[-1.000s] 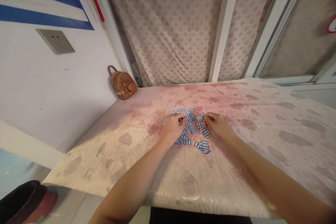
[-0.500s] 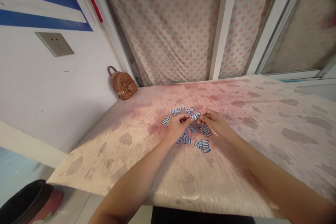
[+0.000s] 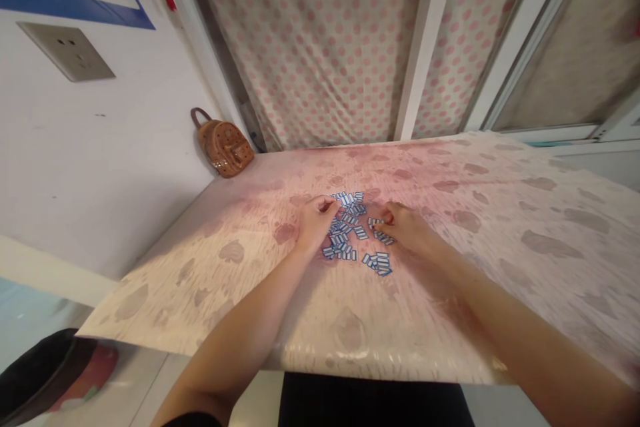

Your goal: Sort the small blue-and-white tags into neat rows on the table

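Several small flat rectangular pieces, white with blue borders and stripes, lie in a loose heap [image 3: 343,237] on the patterned tablecloth. On the left side of the heap is my left hand [image 3: 316,219], fingers curled and thumb and fingertips pinched by a brighter striped piece [image 3: 347,199] at its far end. Whether that piece is in the pinch or beneath it I cannot tell. Over a small cluster [image 3: 384,237] to the right, my right hand [image 3: 404,228] has its thumb and fingers drawn together; its fingertips hide what they may hold. Another little cluster [image 3: 379,263] lies nearer me.
A pale tablecloth [image 3: 240,310] with leaf and shell shapes covers the table. A small brown backpack-shaped bag [image 3: 226,149] leans at the wall corner. Behind the table hangs a dotted curtain [image 3: 320,53]. A dark and red container [image 3: 63,373] stands on the floor at left.
My hands were together at one striped piece above the heap; now they are apart, left hand over the heap's left side, right hand lower by the right cluster. The view has shifted slightly.
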Available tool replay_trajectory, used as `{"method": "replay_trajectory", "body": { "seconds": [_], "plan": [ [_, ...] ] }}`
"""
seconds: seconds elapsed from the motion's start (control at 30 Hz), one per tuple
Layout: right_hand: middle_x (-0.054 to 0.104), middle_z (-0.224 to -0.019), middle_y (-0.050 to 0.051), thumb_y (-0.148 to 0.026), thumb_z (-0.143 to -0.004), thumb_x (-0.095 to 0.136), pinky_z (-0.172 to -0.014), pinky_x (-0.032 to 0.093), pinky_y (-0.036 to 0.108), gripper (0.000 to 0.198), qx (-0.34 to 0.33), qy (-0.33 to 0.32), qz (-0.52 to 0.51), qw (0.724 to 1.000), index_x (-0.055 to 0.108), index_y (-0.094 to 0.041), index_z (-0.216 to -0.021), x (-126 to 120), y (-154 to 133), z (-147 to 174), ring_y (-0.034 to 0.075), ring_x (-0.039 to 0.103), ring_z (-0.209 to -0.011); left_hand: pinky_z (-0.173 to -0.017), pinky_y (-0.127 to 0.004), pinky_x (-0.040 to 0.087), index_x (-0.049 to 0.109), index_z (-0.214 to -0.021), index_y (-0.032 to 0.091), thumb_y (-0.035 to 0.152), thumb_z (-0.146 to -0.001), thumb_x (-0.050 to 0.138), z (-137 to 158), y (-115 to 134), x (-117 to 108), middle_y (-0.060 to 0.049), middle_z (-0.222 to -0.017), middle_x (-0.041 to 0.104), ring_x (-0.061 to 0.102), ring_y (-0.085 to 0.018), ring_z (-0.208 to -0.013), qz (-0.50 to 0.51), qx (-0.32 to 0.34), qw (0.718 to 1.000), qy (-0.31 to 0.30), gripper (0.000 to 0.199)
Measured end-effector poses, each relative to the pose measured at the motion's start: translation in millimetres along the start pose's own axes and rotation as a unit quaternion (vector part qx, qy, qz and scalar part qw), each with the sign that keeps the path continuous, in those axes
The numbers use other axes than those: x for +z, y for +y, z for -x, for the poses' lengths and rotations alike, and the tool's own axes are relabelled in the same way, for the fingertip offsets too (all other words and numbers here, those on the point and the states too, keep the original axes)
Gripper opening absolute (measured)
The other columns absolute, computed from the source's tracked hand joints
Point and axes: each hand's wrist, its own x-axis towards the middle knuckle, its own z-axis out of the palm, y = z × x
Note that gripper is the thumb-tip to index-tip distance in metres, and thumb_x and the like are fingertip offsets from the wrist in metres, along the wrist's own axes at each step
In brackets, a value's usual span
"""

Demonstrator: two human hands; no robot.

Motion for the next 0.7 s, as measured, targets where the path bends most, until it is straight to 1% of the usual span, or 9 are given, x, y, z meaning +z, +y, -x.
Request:
{"method": "replay_trajectory", "body": {
  "seconds": [0.1,0.23,0.33,0.4,0.53,0.6,0.63,0.67,0.7],
  "plan": [
    [0.066,-0.090,0.006,-0.021,-0.080,0.066,-0.065,0.040,0.026,0.019,-0.040,-0.009,-0.005,0.999,0.062,-0.018,-0.098,3.8,-4.9,0.5,0.017,0.061,-0.075,-0.064,-0.024,0.051,0.069,-0.079,0.016,0.024,-0.082,0.065,1.3,-0.6,1.2,-0.002,-0.072,0.073,0.068,-0.014,-0.065,-0.010,0.005,1.000,-0.008,0.009],
    [0.065,-0.084,0.004,-0.011,-0.080,0.060,-0.065,0.041,0.025,0.023,-0.063,-0.012,-0.030,0.997,0.061,-0.018,-0.102,4.3,-4.2,0.3,0.016,0.060,-0.072,-0.065,-0.024,0.051,0.069,-0.079,0.016,0.023,-0.082,0.064,1.8,-1.3,1.0,-0.003,-0.073,0.073,0.069,-0.015,-0.066,-0.017,0.003,1.000,-0.009,0.009],
    [0.065,-0.082,0.004,-0.010,-0.082,0.054,-0.064,0.041,0.025,0.022,-0.052,-0.017,-0.058,0.997,0.061,-0.018,-0.101,5.8,-1.2,-1.3,0.016,0.061,-0.071,-0.066,-0.025,0.051,0.069,-0.080,0.016,0.023,-0.082,0.064,1.7,-1.2,0.4,-0.003,-0.073,0.073,0.069,-0.015,-0.068,-0.024,0.008,1.000,-0.010,0.009],
    [0.067,-0.085,0.005,-0.010,-0.084,0.051,-0.065,0.042,0.025,0.021,-0.038,-0.011,-0.083,0.996,0.060,-0.018,-0.101,8.1,1.3,-2.8,0.016,0.062,-0.073,-0.066,-0.024,0.051,0.069,-0.079,0.016,0.024,-0.082,0.065,1.8,-0.7,0.1,-0.003,-0.074,0.073,0.069,-0.016,-0.069,-0.029,0.010,0.999,-0.011,0.010],
    [0.070,-0.094,0.007,-0.013,-0.084,0.050,-0.067,0.043,0.026,0.021,-0.008,0.043,-0.094,0.995,0.060,-0.018,-0.102,7.6,7.5,-5.3,0.017,0.064,-0.078,-0.066,-0.024,0.051,0.068,-0.077,0.016,0.023,-0.082,0.065,2.3,0.9,0.1,-0.003,-0.073,0.073,0.069,-0.015,-0.068,-0.027,0.010,0.999,-0.014,0.009],
    [0.070,-0.090,0.007,-0.016,-0.083,0.052,-0.065,0.042,0.026,0.015,0.009,0.069,-0.070,0.995,0.061,-0.019,-0.095,1.2,9.6,-5.4,0.018,0.064,-0.077,-0.066,-0.024,0.051,0.068,-0.076,0.016,0.023,-0.082,0.064,2.5,1.3,0.3,-0.003,-0.074,0.073,0.068,-0.015,-0.067,-0.025,0.011,1.000,-0.012,0.009],
    [0.069,-0.085,0.006,-0.019,-0.082,0.054,-0.063,0.040,0.027,0.009,0.016,0.066,-0.053,0.996,0.060,-0.020,-0.089,-3.3,9.8,-5.0,0.019,0.063,-0.074,-0.065,-0.024,0.051,0.068,-0.077,0.016,0.023,-0.082,0.064,2.4,1.1,0.3,-0.003,-0.074,0.073,0.068,-0.014,-0.067,-0.025,0.011,1.000,-0.011,0.009],
    [0.068,-0.078,0.005,-0.022,-0.081,0.056,-0.060,0.039,0.028,0.004,0.020,0.050,-0.039,0.998,0.059,-0.020,-0.081,-7.9,9.4,-4.3,0.019,0.061,-0.070,-0.065,-0.023,0.051,0.068,-0.077,0.017,0.023,-0.082,0.064,2.2,0.7,0.3,-0.002,-0.074,0.073,0.068,-0.014,-0.067,-0.026,0.011,1.000,-0.010,0.009],
    [0.066,-0.071,0.004,-0.026,-0.081,0.058,-0.057,0.037,0.028,0.009,0.023,0.023,-0.027,0.999,0.057,-0.021,-0.074,-12.3,8.4,-3.4,0.018,0.059,-0.065,-0.065,-0.023,0.050,0.068,-0.077,0.017,0.023,-0.082,0.064,1.9,-0.1,0.3,-0.002,-0.074,0.073,0.068,-0.014,-0.067,-0.027,0.011,1.000,-0.010,0.009]
  ]
}}
